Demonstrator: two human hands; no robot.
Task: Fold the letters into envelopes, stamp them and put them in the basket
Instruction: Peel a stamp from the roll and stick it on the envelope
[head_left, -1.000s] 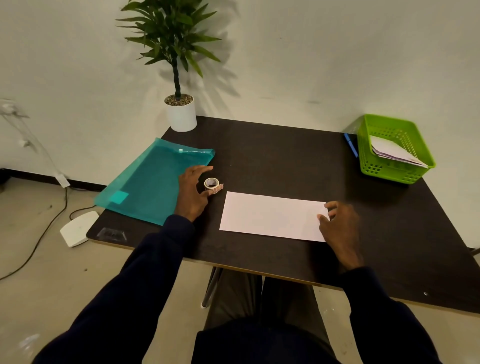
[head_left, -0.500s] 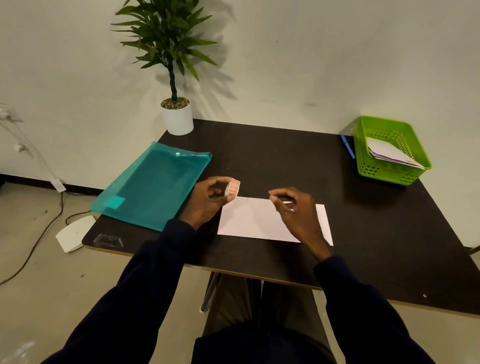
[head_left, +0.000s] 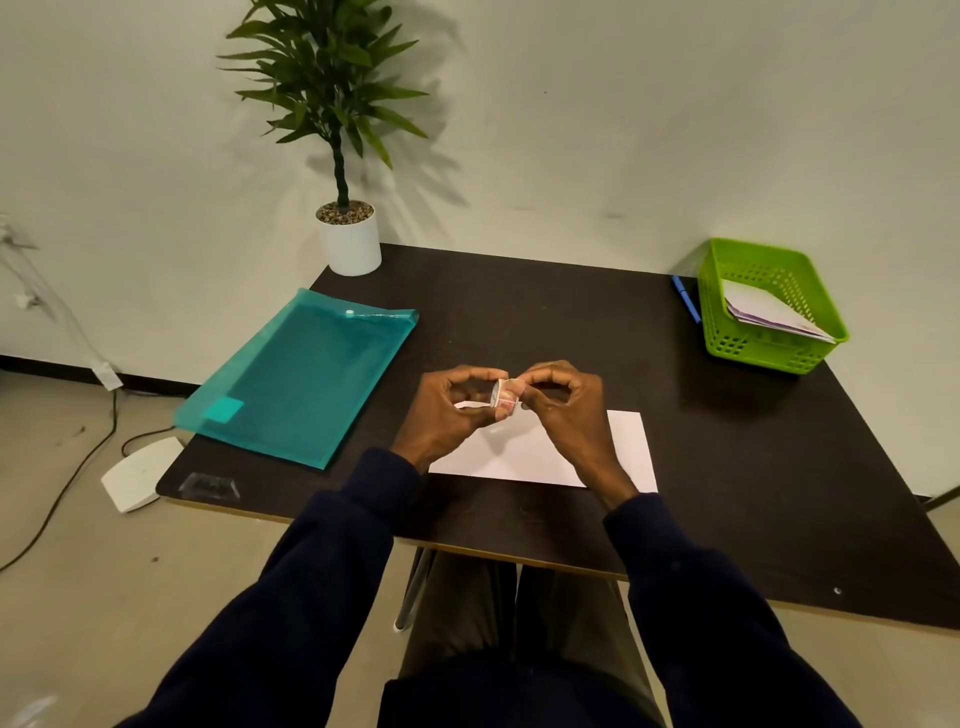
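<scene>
Stamping step: small pinkish stamp roll (head_left: 505, 398) held over flat white paper envelope (head_left: 550, 454).
Fingers of left hand (head_left: 445, 413) and right hand (head_left: 569, 410) pinch the roll. Next move likely calls for peeling one stamp free.

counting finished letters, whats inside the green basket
A few white envelopes lean inside the green basket, overlapping, so their count is unclear; the basket floor under them is covered.

Head camera looks forward and down over table (head_left: 519, 322).
</scene>
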